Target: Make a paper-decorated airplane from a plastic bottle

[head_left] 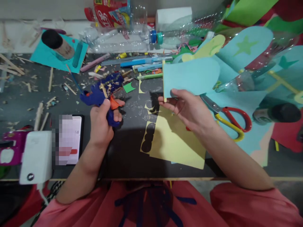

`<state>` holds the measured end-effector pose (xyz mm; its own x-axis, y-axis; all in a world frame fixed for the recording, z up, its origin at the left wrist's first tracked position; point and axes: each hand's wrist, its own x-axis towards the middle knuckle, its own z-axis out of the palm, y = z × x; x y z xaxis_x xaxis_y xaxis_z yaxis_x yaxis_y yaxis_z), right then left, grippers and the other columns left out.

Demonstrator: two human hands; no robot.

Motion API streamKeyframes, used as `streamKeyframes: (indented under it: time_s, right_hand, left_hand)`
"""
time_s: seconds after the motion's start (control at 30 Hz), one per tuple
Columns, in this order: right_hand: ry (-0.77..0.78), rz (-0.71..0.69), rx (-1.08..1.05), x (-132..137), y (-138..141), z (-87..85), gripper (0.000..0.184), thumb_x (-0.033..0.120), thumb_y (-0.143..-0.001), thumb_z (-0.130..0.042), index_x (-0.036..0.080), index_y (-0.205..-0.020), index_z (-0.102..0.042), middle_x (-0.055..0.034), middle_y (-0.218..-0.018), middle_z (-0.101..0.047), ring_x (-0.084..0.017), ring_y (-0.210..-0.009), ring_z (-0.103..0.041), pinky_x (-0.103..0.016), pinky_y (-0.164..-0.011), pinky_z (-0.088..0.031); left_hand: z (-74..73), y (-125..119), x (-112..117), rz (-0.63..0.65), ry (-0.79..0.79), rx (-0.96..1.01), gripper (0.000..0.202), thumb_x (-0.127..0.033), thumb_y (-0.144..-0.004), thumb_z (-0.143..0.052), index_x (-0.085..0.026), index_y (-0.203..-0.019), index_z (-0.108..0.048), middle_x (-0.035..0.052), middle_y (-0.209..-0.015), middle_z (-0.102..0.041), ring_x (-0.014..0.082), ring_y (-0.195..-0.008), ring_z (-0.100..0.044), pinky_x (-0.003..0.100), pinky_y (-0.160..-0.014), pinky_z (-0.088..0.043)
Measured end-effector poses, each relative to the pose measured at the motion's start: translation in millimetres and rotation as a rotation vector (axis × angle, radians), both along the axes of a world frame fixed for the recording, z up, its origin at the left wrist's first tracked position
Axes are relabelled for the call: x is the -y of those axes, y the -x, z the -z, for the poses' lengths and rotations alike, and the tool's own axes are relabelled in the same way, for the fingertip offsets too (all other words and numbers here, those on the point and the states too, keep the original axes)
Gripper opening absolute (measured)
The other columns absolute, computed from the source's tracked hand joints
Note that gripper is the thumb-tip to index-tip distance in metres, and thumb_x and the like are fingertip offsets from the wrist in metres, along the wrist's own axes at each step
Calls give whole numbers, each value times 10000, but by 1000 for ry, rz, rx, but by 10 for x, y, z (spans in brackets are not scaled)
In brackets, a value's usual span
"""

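Observation:
My left hand is wrapped round the handle of a dark blue glue gun with an orange trigger. Shreds of wood and dried scraps cling to the gun's body, and its nozzle points right. My right hand pinches a light blue paper piece with a rounded right end. A narrow yellow strip runs along its straight left edge, facing the gun. Below that hand lies a yellow paper sheet, partly covered by my forearm. Scissors with red and yellow handles rest right of my wrist.
A phone and a white power bank lie at left. Plastic bottles, pens and a white roll line the back. Blue paper shapes pile up at right. Wood bits litter the dark table.

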<state>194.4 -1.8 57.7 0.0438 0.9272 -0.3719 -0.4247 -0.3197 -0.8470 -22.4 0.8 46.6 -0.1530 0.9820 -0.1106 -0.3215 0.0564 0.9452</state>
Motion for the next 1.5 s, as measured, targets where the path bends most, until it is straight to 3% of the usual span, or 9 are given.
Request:
streamKeyframes:
  time_s: [0.23, 0.37, 0.53, 1.03, 1.5]
  right_hand:
    - [74, -52, -24, 150, 64, 92, 323, 479, -688, -797, 201, -660, -634, 18, -636, -612, -84, -552, -540, -228, -531, -479]
    - [86, -48, -19, 152, 61, 92, 297, 450, -666, -813, 207, -625, -646, 15, -636, -622, -86, -561, -526, -228, -538, -481]
    - [133, -26, -25, 140, 62, 67, 258, 396, -632, -824, 206, -608, -652, 11, -635, -633, -93, -559, -521, -239, -535, -492]
    - [100, -80, -4, 142, 31, 43, 262, 414, -704, -783, 210, -654, -625, 21, -651, -606, -88, -571, -537, -236, -539, -485]
    - [133, -37, -30, 164, 86, 53, 225, 366, -680, -782, 213, -591, -641, 8, -626, -626, -91, -543, -500, -242, -518, -465]
  left_hand:
    - [-9, 22, 18, 237, 77, -101, 457, -557, -604, -855, -139, -656, -679, 52, -577, -698, 49, -300, -390, 235, -337, -369]
    - [-23, 76, 8, 328, 80, -155, 496, -597, -563, -864, -145, -580, -661, 41, -523, -652, 55, -294, -398, 224, -315, -333]
    - [-46, 100, 8, 392, 77, -250, 508, -613, -623, -816, -150, -544, -624, -4, -442, -556, 53, -302, -383, 209, -310, -322]
    - [-6, 101, 39, 448, 48, -299, 410, -574, -680, -774, -212, -584, -605, -10, -466, -564, 82, -293, -387, 256, -299, -255]
    - [5, 105, 49, 457, 8, -342, 452, -569, -752, -710, -177, -582, -561, -25, -446, -504, 65, -312, -380, 236, -320, -255]
